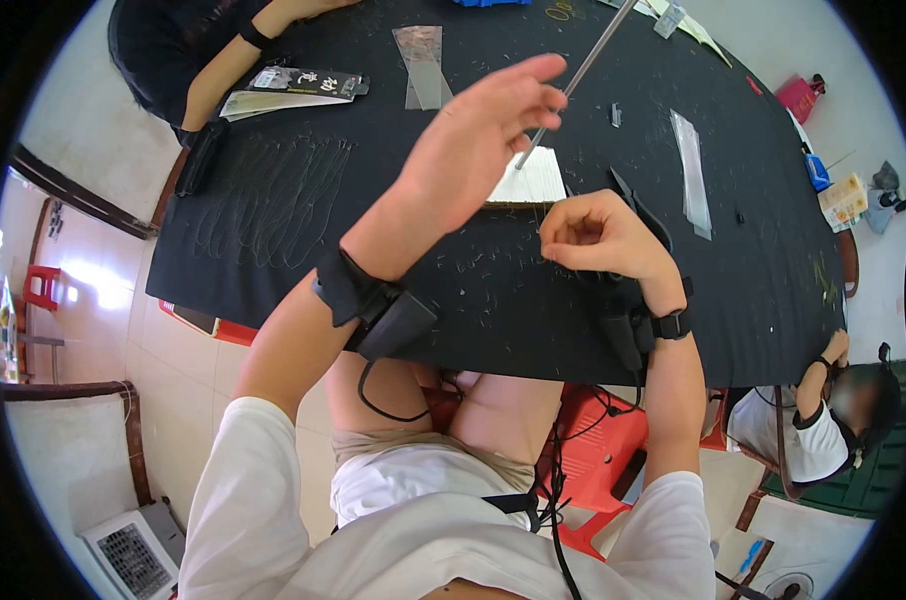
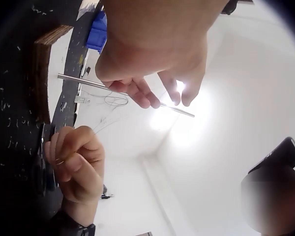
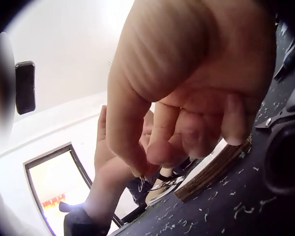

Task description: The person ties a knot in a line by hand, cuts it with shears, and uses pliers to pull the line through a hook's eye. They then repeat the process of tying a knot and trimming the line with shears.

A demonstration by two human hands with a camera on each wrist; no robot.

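Metal rod (image 1: 598, 50), upper centre of the frame, slants from its foot at the white-topped block (image 1: 535, 182) towards the upper right. Left hand (image 1: 468, 140), nearer, lies beside the shaft, fingers spread and partly bent; contact uncertain. Right hand (image 1: 618, 235), below right of the foot, pinches a fine strand (image 2: 59, 161).

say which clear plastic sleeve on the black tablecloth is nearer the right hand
The long, narrow clear plastic sleeve, right of the right hand; the other lies beyond the left hand.
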